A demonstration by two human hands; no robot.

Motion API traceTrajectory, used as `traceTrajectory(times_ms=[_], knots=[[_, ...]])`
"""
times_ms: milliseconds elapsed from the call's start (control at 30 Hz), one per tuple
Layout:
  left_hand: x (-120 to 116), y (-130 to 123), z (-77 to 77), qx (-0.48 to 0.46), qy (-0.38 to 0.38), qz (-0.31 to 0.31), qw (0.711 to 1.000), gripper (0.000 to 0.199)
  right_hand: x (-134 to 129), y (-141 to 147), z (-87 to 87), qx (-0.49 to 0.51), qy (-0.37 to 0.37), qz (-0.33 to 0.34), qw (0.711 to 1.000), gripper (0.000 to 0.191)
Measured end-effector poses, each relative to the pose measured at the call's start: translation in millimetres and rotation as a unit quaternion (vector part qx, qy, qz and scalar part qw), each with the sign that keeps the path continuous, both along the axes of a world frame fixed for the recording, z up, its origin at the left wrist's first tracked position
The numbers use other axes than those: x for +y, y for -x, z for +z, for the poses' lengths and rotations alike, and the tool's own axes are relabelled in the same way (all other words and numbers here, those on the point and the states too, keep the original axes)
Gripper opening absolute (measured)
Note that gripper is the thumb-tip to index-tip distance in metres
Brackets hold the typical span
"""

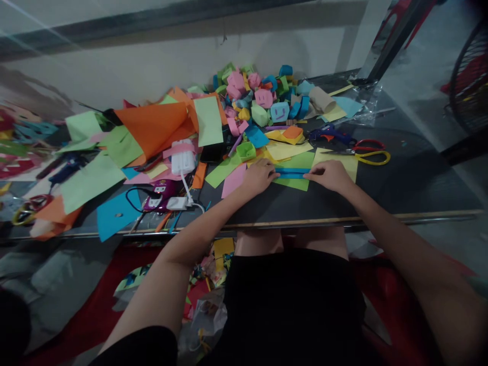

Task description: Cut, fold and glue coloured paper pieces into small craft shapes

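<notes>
Both ends of a blue paper strip (293,176) are pinched between closed fingertips: left hand (260,176) at nine o'clock, right hand (331,174) at three. Green paper (299,184) lies beneath; scissors (371,152) rest on the tabletop (404,188), toward three o'clock.

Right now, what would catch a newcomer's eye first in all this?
Probably the big orange sheet jutting up left of centre, and the heap of small folded paper shapes by the wall, a couple with little faces drawn on. Next, nearer the front edge, the left hand and right hand hold a blue strip at its two ends, with red-and-yellow-handled scissors off to the right.
</notes>
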State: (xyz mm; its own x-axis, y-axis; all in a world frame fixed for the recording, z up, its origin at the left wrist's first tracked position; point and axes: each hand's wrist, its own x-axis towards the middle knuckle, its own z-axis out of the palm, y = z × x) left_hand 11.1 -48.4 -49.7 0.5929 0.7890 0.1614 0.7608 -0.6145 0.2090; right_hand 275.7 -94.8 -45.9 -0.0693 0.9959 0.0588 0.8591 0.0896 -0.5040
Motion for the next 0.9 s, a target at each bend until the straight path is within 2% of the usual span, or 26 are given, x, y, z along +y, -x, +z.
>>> traceTrajectory(times_ms=[100, 267, 400, 500, 600, 667, 700, 767, 833, 900], knots=[[14.3, 0.6, -0.9, -0.014, 0.033, -0.033, 0.999, 0.024, 3.8, 2.1, 5.4, -0.032, 0.028, -0.018, 0.999, 0.028], [23.8, 3.3, -7.0, -0.053, 0.049, -0.057, 0.996, 0.025, 11.8, 9.3, 17.0, -0.107, 0.083, 0.019, 0.991, 0.029], [18.2, 2.6, -14.4, -0.082, 0.016, 0.005, 0.996, 0.023, 13.1, 17.6, 25.9, -0.155, 0.129, 0.016, 0.979, 0.029], [11.1, 0.7, -14.1, -0.068, 0.004, 0.053, 0.996, 0.027, 11.1, 20.7, 27.1, -0.161, 0.132, -0.002, 0.978, 0.03], [1.0, -2.9, -8.7, -0.041, -0.002, 0.093, 0.995, 0.025, 13.5, 17.9, 20.8, -0.155, 0.114, -0.001, 0.981, 0.033], [-5.3, -6.0, -4.9, -0.03, -0.045, 0.125, 0.991, 0.027, 19.2, 12.9, 13.5, -0.151, 0.104, 0.004, 0.983, 0.037], [-7.3, -7.4, -3.5, -0.023, -0.069, 0.121, 0.99, 0.03, 22.6, 9.5, 9.6, -0.151, 0.097, 0.001, 0.984, 0.04], [-7.5, -9.4, -2.1, 0.002, -0.084, 0.046, 0.995, 0.035, 28.6, 1.5, 2.0, -0.149, 0.069, -0.02, 0.986, 0.044], [-3.5, -9.3, -2.0, 0.039, -0.047, -0.077, 0.995, 0.043, 30.7, -6.7, -4.3, -0.132, 0.009, -0.041, 0.99, 0.046], [0.6, -7.0, -2.4, 0.067, -0.009, -0.151, 0.986, 0.05, 27.4, -12.5, -8.8, -0.105, -0.062, -0.034, 0.992, 0.044]])
